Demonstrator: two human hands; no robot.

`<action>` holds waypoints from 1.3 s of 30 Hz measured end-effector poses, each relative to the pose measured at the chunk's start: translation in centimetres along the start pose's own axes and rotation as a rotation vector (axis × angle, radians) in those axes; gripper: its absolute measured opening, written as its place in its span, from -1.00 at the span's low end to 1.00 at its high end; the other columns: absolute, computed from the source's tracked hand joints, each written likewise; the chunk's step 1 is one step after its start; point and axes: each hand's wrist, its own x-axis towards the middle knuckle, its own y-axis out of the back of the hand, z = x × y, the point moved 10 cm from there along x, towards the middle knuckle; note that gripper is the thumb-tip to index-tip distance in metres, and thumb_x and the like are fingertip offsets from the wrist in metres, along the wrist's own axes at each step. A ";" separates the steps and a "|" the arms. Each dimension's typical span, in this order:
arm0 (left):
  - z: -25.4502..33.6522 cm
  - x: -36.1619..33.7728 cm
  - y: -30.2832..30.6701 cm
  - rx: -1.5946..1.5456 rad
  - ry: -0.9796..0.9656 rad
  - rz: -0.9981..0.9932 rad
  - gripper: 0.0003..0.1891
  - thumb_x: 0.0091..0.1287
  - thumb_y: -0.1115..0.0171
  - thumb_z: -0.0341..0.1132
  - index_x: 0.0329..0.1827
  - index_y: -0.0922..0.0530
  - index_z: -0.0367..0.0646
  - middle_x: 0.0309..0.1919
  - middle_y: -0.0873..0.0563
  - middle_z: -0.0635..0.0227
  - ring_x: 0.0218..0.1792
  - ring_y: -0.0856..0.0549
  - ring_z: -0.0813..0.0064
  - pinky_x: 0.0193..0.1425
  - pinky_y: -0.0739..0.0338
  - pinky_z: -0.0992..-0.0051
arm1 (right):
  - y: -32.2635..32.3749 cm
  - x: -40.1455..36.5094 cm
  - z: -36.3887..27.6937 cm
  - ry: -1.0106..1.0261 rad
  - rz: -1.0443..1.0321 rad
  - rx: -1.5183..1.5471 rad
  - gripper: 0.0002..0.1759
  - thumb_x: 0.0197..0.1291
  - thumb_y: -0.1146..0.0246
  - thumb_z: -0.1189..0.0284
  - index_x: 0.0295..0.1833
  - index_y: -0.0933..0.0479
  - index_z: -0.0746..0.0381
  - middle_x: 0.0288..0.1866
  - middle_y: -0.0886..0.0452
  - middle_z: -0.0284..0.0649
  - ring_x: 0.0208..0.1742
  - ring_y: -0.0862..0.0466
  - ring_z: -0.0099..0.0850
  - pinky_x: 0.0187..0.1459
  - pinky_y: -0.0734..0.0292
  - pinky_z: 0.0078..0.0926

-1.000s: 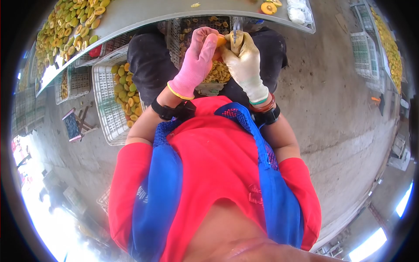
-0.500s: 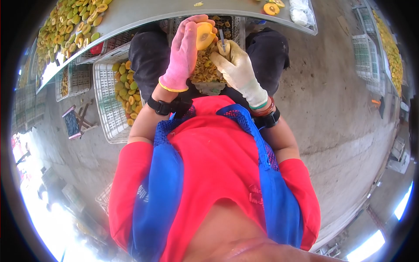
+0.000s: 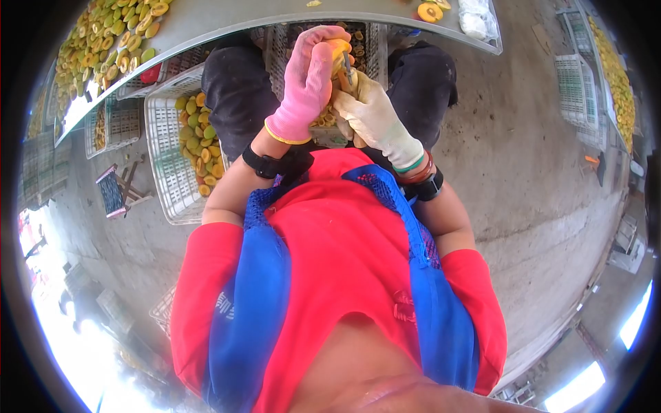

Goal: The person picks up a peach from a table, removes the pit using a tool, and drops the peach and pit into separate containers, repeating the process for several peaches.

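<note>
My left hand [image 3: 306, 86], in a pink glove, is wrapped around an orange-yellow fruit half [image 3: 337, 53] above the crate between my knees. In a whitish glove, my right hand [image 3: 368, 110] grips a small tool [image 3: 348, 67] whose narrow metal end is against the fruit. The two hands are close together, and their fingers partly hide the fruit and the tool's handle. Under them, the crate [image 3: 375, 55] holds cut fruit pieces, mostly covered by my hands.
A metal table [image 3: 275, 15] runs across the front, with a heap of fruit [image 3: 113, 38] at its left and fruit halves [image 3: 430, 12] beside a plastic bag [image 3: 474, 19] at its right. A white crate of fruit [image 3: 165, 151] stands left of my knee; a small stool [image 3: 122, 189] lies beyond.
My left hand has turned and closed in toward my right, bringing the fruit half against the tool. The fruit's cut face, visible earlier, is now mostly hidden.
</note>
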 end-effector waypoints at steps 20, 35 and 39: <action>-0.7 -0.3 -0.4 0.031 -0.091 -0.191 -0.51 0.58 -0.08 0.03 0.20 -0.50 -0.29 0.07 -0.67 0.25 0.01 -0.67 0.49 0.11 -0.61 0.45 | -0.7 -0.9 0.1 -0.096 -0.110 -0.217 -0.87 0.31 -0.14 0.42 -0.30 -0.40 0.21 -0.63 -0.44 -0.33 -0.75 -0.43 -0.55 -0.78 -0.24 -0.56; -0.3 0.1 -1.4 0.261 0.018 -0.470 -0.44 0.58 -0.02 0.12 0.04 -0.63 -0.30 -0.10 -0.77 0.27 -0.06 -0.74 0.41 0.08 -0.60 0.44 | -1.0 -1.5 2.8 -0.258 -0.311 0.031 -0.77 0.37 -0.28 0.32 -0.13 -0.39 0.20 -0.55 -0.37 -0.44 -0.70 -0.34 -0.65 -0.66 -0.20 -0.64; 1.1 -0.4 -2.0 0.391 -0.151 -0.578 -0.67 0.56 -0.08 -0.18 0.01 -0.66 -0.28 -0.10 -0.78 0.19 -0.07 -0.75 0.32 0.10 -0.61 0.39 | -2.4 -2.5 3.8 -0.443 -0.445 0.208 -0.77 0.37 -0.27 0.34 -0.19 -0.38 0.21 -0.63 -0.26 -0.47 -0.79 -0.20 -0.66 -0.77 -0.06 -0.66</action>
